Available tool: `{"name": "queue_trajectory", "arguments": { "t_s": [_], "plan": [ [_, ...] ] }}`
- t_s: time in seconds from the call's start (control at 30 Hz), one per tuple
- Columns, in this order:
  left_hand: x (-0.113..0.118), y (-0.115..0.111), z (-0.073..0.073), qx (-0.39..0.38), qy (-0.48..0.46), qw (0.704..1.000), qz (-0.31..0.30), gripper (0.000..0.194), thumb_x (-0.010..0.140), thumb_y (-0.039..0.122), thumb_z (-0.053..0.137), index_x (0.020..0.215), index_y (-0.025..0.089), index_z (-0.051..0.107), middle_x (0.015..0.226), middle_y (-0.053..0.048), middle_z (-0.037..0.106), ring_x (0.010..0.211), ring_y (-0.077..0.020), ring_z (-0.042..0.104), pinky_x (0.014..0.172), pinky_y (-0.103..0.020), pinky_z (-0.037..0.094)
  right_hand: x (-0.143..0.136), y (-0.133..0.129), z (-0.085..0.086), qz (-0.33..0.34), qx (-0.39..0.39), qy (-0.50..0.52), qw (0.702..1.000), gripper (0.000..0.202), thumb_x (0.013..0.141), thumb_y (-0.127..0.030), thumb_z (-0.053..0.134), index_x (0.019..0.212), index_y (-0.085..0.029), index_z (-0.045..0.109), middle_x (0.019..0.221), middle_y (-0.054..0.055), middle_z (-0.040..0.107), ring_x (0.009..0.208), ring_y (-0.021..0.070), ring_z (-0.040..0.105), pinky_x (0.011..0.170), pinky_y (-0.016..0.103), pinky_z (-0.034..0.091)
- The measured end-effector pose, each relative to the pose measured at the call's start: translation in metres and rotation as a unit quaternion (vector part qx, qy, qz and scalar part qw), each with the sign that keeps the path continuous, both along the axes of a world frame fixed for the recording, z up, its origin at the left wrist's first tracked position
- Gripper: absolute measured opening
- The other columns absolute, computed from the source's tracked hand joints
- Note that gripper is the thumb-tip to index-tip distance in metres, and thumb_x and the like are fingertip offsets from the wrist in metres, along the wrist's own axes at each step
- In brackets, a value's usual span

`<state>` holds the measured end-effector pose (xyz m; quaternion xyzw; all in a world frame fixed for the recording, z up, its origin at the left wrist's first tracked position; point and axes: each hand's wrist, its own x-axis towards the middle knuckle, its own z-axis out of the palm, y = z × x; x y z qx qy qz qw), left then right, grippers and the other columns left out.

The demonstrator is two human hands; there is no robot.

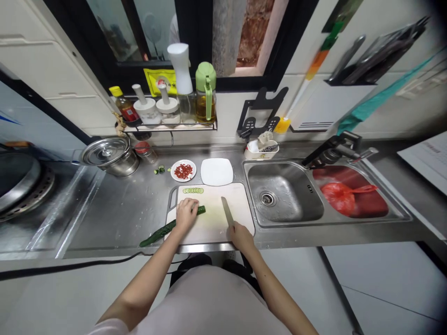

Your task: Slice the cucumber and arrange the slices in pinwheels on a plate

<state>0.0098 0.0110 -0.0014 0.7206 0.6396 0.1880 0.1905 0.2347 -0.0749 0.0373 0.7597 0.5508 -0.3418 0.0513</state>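
A long dark green cucumber [159,235] lies slantwise over the left side of the white cutting board [213,232], its far end hanging past the board's edge. Over its cut end rests my left hand [186,214], fingers curled round it. My right hand [240,236] grips a knife [226,210] by the handle at the board's right, the blade pointing up and away, apart from the cucumber. A row of thin cucumber slices [193,190] lies near the board's top edge. Behind the board are a plate of chopped red pieces [183,171] and a white plate [217,171].
To the right is a steel sink [286,195], with a red bag [338,197] in its second basin. A lidded pot [111,156] and a small jar [145,151] stand at the back left. Bottles line a wall rack [174,127]; a stove [31,200] is far left.
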Motion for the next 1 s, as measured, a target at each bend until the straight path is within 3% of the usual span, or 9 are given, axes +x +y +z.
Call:
{"name": "queue_trajectory", "arguments": {
  "t_s": [0.13,0.4,0.6,1.0],
  "plan": [
    [-0.004,-0.011,-0.004,0.013,0.007,0.999,-0.05,0.023,0.093,0.034,0.048,0.103,0.027,0.067,0.108,-0.005,0.065,0.104,-0.0211,0.056,0.093,-0.036,0.04,-0.001,0.0,0.002,0.011,0.005,-0.01,1.0,0.033,0.093,-0.025,0.032,0.108,-0.017,0.06,0.102,0.012,0.069,0.095,0.0228,0.063,0.071,0.029,0.04],
    [-0.004,-0.012,-0.018,0.091,-0.019,0.985,-0.146,0.023,0.092,0.033,0.053,0.107,0.028,0.07,0.106,-0.005,0.066,0.102,-0.0192,0.056,0.09,-0.035,0.044,-0.007,0.005,0.011,0.013,0.001,-0.019,1.0,0.032,0.093,-0.023,0.032,0.106,-0.016,0.061,0.105,0.013,0.069,0.096,0.0237,0.063,0.072,0.03,0.039],
    [-0.006,-0.008,-0.027,0.144,-0.042,0.975,-0.163,0.021,0.091,0.029,0.055,0.106,0.026,0.071,0.1,-0.005,0.067,0.095,-0.0181,0.057,0.085,-0.034,0.048,-0.022,0.011,0.013,0.035,0.029,-0.004,0.999,0.032,0.095,-0.024,0.031,0.107,-0.016,0.06,0.1,0.013,0.069,0.093,0.0218,0.063,0.07,0.028,0.037],
    [-0.005,-0.009,-0.029,0.17,-0.045,0.97,-0.168,0.021,0.093,0.029,0.053,0.102,0.025,0.071,0.101,-0.005,0.067,0.095,-0.0182,0.057,0.085,-0.034,0.05,-0.059,0.018,0.013,0.074,0.054,0.024,0.995,0.033,0.098,-0.025,0.03,0.111,-0.015,0.057,0.1,0.012,0.069,0.093,0.0223,0.063,0.071,0.028,0.038]
  ]
}}
